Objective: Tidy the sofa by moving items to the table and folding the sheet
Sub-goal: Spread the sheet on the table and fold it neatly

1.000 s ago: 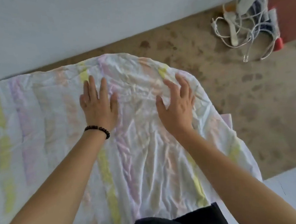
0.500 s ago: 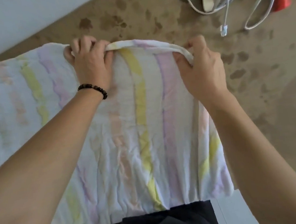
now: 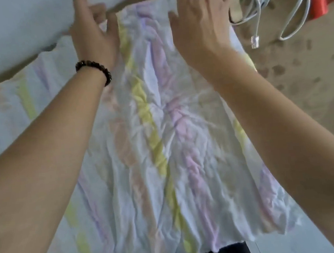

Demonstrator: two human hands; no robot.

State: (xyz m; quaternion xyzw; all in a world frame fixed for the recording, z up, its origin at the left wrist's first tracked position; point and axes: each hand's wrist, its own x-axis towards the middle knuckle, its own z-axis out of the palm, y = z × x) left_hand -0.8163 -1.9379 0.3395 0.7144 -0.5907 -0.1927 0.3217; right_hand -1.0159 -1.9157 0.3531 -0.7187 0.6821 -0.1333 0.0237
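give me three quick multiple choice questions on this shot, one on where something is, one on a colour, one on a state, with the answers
1. Where does the white cable lie relative to the striped sheet?
A. on its middle
B. off it, on the brown surface beyond its far right corner
C. under its near edge

2. What colour is the bracelet by the left hand?
A. red
B. white
C. dark

3. How is the right hand?
A. open, fingers spread, over the sheet's far edge
B. clenched in a fist
C. gripping the cable

Answers: B, the cable's plug end rests on bare brown surface right of the sheet; C, the beads look near black; A, its fingers are straight and apart and hold nothing.
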